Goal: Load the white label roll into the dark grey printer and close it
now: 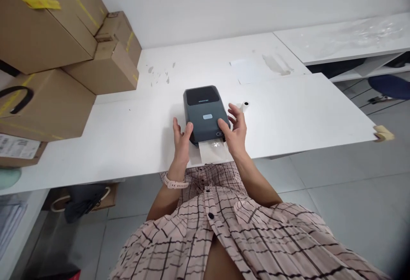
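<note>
A dark grey-blue label printer (207,115) with a black window and a pale blue button stands on the white table in front of me. From its front slot a white paper strip (213,152) hangs out towards the table edge. My left hand (182,143) is at the printer's left front corner, its thumb by the casing and its fingers stretched apart. My right hand (236,135) is at the right front corner, thumb over the small marked button and fingers spread beside the casing. Behind those fingers lies a small white paper roll (245,105) with a dark core.
Cardboard boxes (41,96) with yellow tape are stacked on the table's left. The white table (297,113) stretches right, with a tape-wrapped corner (383,133). A pale sheet (246,71) lies towards the wall. A dark blue stool seat (389,87) stands at far right.
</note>
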{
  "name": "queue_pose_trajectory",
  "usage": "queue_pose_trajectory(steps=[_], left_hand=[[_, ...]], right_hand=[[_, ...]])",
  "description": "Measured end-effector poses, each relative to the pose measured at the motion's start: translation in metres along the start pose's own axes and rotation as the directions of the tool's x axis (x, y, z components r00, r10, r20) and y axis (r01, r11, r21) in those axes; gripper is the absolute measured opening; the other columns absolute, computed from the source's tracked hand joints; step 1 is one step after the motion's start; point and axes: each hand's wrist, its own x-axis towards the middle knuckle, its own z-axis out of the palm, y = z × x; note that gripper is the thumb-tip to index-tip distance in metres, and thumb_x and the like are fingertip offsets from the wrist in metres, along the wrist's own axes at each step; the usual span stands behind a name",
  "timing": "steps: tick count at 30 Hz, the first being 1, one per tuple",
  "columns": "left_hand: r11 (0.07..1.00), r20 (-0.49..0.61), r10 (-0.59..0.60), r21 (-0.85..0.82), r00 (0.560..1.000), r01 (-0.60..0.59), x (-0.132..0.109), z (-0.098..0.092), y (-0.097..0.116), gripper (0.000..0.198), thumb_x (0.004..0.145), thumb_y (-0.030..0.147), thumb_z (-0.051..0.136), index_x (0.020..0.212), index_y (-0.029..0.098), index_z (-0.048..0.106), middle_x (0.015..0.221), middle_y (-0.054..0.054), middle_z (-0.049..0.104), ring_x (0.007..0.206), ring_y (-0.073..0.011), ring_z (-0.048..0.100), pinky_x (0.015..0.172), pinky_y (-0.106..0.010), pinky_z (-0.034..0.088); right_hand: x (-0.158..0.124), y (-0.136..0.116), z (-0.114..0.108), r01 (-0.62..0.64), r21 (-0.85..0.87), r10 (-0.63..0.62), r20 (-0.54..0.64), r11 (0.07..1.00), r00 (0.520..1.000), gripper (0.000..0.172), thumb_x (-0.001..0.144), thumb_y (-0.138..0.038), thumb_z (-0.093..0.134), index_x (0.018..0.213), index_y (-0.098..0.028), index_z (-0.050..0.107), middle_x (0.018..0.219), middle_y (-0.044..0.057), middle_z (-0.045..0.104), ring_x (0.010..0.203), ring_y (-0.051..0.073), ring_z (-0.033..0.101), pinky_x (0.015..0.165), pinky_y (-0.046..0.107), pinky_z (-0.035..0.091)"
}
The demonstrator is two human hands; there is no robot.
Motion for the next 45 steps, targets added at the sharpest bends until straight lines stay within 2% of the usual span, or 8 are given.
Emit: queue_pose_trajectory(steps=[7, 19, 24, 28, 31, 37, 41, 45], left_hand=[[0.996, 0.125, -0.08, -0.026, 0.989, 0.084, 0.008, -0.008, -0.008, 0.11, 0.082, 0.051, 0.081, 0.169, 0.029, 0.018, 0.171, -0.012, 0.037, 0.158, -0.0394, 0.035, 0.124, -0.046, 0.041], [0.992, 0.085, 0.124, 0.016, 0.989, -0.125, 0.012, -0.006, -0.025, 0.088, 0.077, 0.064, 0.08, 0.151, 0.027, 0.047, 0.154, -0.015, 0.054, 0.144, -0.0352, 0.051, 0.114, -0.043, 0.048], [0.938, -0.237, 0.31, 0.237, 0.921, -0.255, -0.032, -0.015, -0.048, 0.05, 0.087, 0.064, 0.07, 0.115, 0.024, 0.061, 0.118, -0.009, 0.064, 0.103, -0.0197, 0.063, 0.088, -0.032, 0.053], [0.979, 0.031, 0.029, 0.2, 0.999, -0.034, -0.061, -0.013, -0.054, 0.052, 0.088, 0.065, 0.066, 0.067, 0.021, 0.05, 0.064, 0.004, 0.044, 0.06, -0.0111, 0.041, 0.058, -0.026, 0.039], [0.97, 0.205, -0.239, 0.102, 0.949, 0.222, -0.064, -0.002, -0.038, 0.05, 0.076, 0.065, 0.078, 0.071, 0.019, 0.058, 0.065, 0.004, 0.047, 0.057, -0.0088, 0.038, 0.051, -0.024, 0.03], [0.959, 0.225, -0.274, -0.003, 0.935, 0.282, -0.061, 0.006, -0.03, 0.055, 0.064, 0.066, 0.086, 0.079, 0.017, 0.065, 0.064, 0.005, 0.05, 0.055, -0.0065, 0.038, 0.049, -0.021, 0.028], [0.971, 0.245, -0.226, 0.129, 0.943, 0.199, -0.058, -0.007, -0.05, 0.056, 0.07, 0.07, 0.08, 0.073, 0.018, 0.062, 0.06, 0.006, 0.045, 0.051, -0.0071, 0.035, 0.047, -0.023, 0.029], [0.983, 0.222, -0.059, 0.181, 0.973, 0.018, -0.055, -0.02, -0.052, 0.048, 0.091, 0.06, 0.064, 0.066, 0.021, 0.053, 0.059, 0.005, 0.043, 0.053, -0.0098, 0.042, 0.052, -0.025, 0.037]], right_hand=[[-0.001, 0.037, 0.001, -0.37, 0.176, 0.288, 0.368, 0.912, 0.884, 0.093, 0.097, -0.064, 0.048, 0.167, -0.021, 0.005, 0.17, 0.02, 0.035, 0.149, 0.032, 0.05, 0.118, 0.051, 0.05], [-0.009, 0.044, -0.005, -0.316, 0.202, 0.236, 0.34, 0.927, 0.91, 0.1, 0.089, -0.079, 0.055, 0.167, -0.031, 0.015, 0.164, 0.015, 0.045, 0.146, 0.036, 0.051, 0.118, 0.059, 0.047], [-0.01, 0.046, 0.001, -0.355, 0.334, 0.27, 0.274, 0.873, 0.923, 0.102, 0.081, -0.078, 0.067, 0.163, -0.033, 0.028, 0.16, 0.013, 0.049, 0.145, 0.036, 0.051, 0.121, 0.057, 0.043], [-0.013, 0.044, 0.005, -0.352, 0.389, 0.279, 0.233, 0.851, 0.932, 0.093, 0.082, -0.075, 0.07, 0.159, -0.034, 0.037, 0.161, 0.009, 0.05, 0.146, 0.034, 0.051, 0.124, 0.057, 0.04], [-0.013, 0.043, 0.004, -0.334, 0.373, 0.259, 0.238, 0.866, 0.936, 0.09, 0.084, -0.074, 0.068, 0.159, -0.033, 0.037, 0.159, 0.009, 0.052, 0.146, 0.034, 0.051, 0.124, 0.056, 0.04], [-0.012, 0.043, 0.006, -0.338, 0.363, 0.26, 0.247, 0.868, 0.933, 0.092, 0.084, -0.073, 0.069, 0.158, -0.028, 0.038, 0.162, 0.012, 0.05, 0.148, 0.033, 0.049, 0.125, 0.054, 0.04], [-0.014, 0.033, 0.002, -0.181, 0.211, 0.151, 0.15, 0.96, 0.977, 0.08, 0.094, -0.065, 0.059, 0.16, -0.028, 0.034, 0.167, 0.013, 0.042, 0.153, 0.034, 0.043, 0.123, 0.057, 0.041], [-0.011, 0.007, -0.009, 0.3, -0.111, -0.297, 0.046, 0.947, 0.954, 0.061, 0.102, -0.041, 0.056, 0.158, -0.033, 0.035, 0.149, 0.009, 0.062, 0.149, 0.029, 0.046, 0.124, 0.058, 0.037]])
